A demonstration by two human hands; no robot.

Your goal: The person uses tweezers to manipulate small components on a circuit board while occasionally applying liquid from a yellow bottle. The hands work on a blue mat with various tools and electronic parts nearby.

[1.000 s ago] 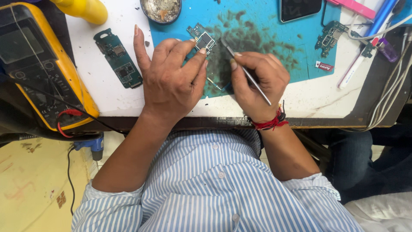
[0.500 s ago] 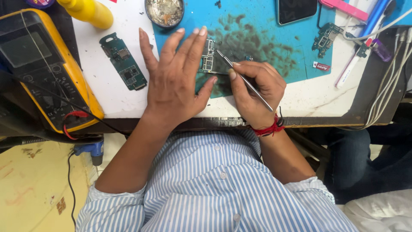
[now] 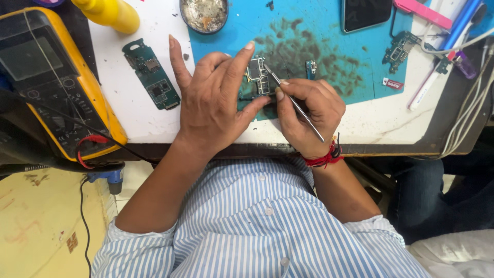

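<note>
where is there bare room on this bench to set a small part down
Bare white top lies between the green circuit board and left hand, and along the front edge right of the right hand. The far right corner is crowded with cables and pens.

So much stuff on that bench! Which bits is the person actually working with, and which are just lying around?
In use:
- small circuit board, steadied by the left hand
- thin metal tool in the right hand, tip on the board
- blue mat beneath

Lying about:
- green circuit board
- yellow meter
- round tin
- dark phone
- yellow bottle
</note>
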